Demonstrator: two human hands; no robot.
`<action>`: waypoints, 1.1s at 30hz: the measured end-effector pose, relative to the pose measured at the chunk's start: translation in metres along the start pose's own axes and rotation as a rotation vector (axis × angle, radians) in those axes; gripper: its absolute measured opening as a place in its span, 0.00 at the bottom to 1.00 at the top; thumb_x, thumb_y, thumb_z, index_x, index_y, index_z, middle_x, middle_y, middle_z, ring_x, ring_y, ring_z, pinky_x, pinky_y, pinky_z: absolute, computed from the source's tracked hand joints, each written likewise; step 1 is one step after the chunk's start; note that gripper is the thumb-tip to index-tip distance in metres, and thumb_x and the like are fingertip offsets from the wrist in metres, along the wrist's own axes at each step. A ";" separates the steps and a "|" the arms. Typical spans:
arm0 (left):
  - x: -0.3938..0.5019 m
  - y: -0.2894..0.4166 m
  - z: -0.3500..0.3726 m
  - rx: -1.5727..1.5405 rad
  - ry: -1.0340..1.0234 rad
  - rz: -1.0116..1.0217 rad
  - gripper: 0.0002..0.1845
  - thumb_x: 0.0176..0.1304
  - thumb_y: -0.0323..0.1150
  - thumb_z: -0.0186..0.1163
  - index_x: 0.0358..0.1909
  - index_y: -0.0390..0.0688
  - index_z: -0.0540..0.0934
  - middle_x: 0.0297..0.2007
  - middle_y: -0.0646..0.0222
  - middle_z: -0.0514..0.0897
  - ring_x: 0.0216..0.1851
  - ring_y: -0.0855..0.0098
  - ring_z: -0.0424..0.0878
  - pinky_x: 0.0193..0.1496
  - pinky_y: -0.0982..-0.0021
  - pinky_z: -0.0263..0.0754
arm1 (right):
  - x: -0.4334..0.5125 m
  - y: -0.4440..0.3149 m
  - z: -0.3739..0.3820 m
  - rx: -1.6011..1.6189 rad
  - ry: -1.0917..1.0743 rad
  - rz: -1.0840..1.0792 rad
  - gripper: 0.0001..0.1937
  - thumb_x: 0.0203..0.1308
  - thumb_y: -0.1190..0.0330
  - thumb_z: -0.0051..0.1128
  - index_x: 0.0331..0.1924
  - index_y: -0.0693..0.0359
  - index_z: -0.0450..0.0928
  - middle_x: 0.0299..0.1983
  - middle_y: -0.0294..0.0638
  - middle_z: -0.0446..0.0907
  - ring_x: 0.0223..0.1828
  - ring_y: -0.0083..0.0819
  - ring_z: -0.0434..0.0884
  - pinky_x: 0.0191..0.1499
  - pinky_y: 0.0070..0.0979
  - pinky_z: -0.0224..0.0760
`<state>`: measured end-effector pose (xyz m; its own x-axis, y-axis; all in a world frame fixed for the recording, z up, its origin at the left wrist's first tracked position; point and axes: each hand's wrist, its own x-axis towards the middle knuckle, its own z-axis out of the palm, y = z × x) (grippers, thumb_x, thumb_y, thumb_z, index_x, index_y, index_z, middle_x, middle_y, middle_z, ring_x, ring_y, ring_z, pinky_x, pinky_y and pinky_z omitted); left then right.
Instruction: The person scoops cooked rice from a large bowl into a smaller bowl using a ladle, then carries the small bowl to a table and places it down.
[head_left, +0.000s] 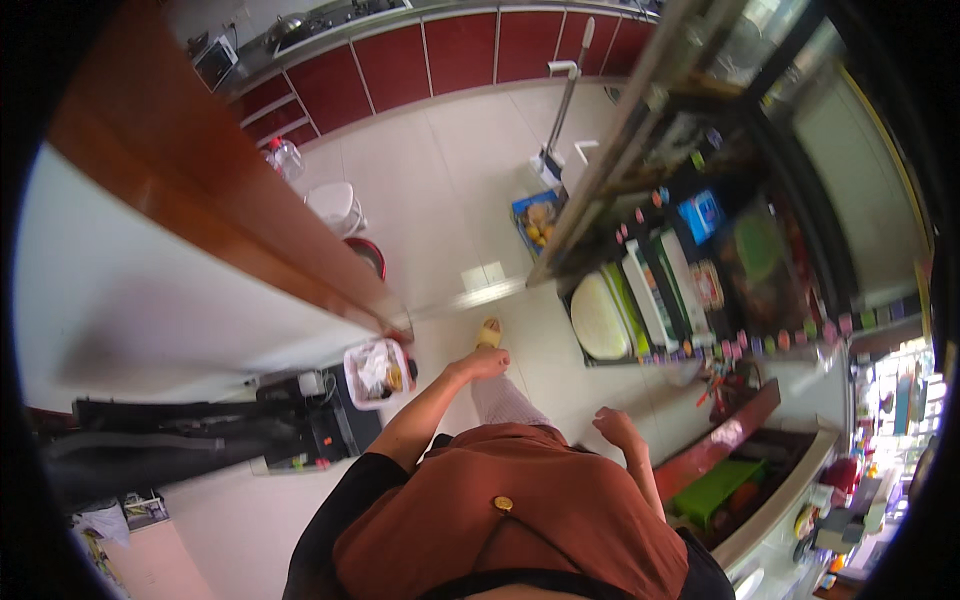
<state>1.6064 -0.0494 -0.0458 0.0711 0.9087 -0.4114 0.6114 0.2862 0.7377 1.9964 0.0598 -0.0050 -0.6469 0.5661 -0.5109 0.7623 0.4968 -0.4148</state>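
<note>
My left hand (481, 364) hangs in front of my body with its fingers curled, above my leg and a yellow slipper (490, 332). No object shows in it. To its left is a plastic waste bin (379, 375) holding crumpled white tissue. My right hand (616, 427) is at my right side, also curled with no object showing. It is above the pale tiled floor (555, 375), apart from a reddish wooden panel (720, 435) at the right. Both palms are hidden from view.
A doorway with a brown wooden frame (225, 217) leads to red kitchen cabinets (461, 52). A blue crate of produce (536, 217), a long-handled mop (562, 112) and a white bucket (334, 206) stand beyond the threshold. A dark shelf (750, 247) with magnets stands at the right.
</note>
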 end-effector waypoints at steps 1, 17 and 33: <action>0.012 -0.010 -0.024 -0.028 0.059 -0.009 0.13 0.64 0.38 0.56 0.45 0.42 0.81 0.40 0.54 0.85 0.43 0.54 0.83 0.47 0.59 0.76 | 0.037 -0.021 -0.020 0.018 0.023 -0.037 0.16 0.61 0.61 0.53 0.45 0.63 0.81 0.46 0.55 0.83 0.50 0.53 0.81 0.53 0.45 0.74; 0.146 -0.213 -0.384 0.139 0.155 -0.337 0.14 0.58 0.36 0.54 0.41 0.44 0.84 0.43 0.54 0.86 0.47 0.51 0.83 0.51 0.56 0.76 | 0.453 -0.198 -0.266 -0.978 -0.150 0.298 0.22 0.66 0.58 0.41 0.52 0.61 0.83 0.52 0.53 0.81 0.53 0.51 0.74 0.46 0.55 0.58; 0.243 -0.385 -0.707 -0.100 -0.019 -0.279 0.14 0.63 0.30 0.55 0.48 0.38 0.80 0.33 0.61 0.85 0.29 0.72 0.83 0.37 0.69 0.79 | 0.479 -0.242 -0.238 -1.077 -0.091 0.705 0.20 0.63 0.60 0.45 0.50 0.61 0.83 0.50 0.47 0.78 0.58 0.43 0.67 0.62 0.44 0.54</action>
<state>0.8312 0.2765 -0.0516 -0.0735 0.7853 -0.6147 0.5289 0.5533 0.6436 1.4972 0.3673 0.0293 -0.0773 0.8962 -0.4369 0.5103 0.4120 0.7549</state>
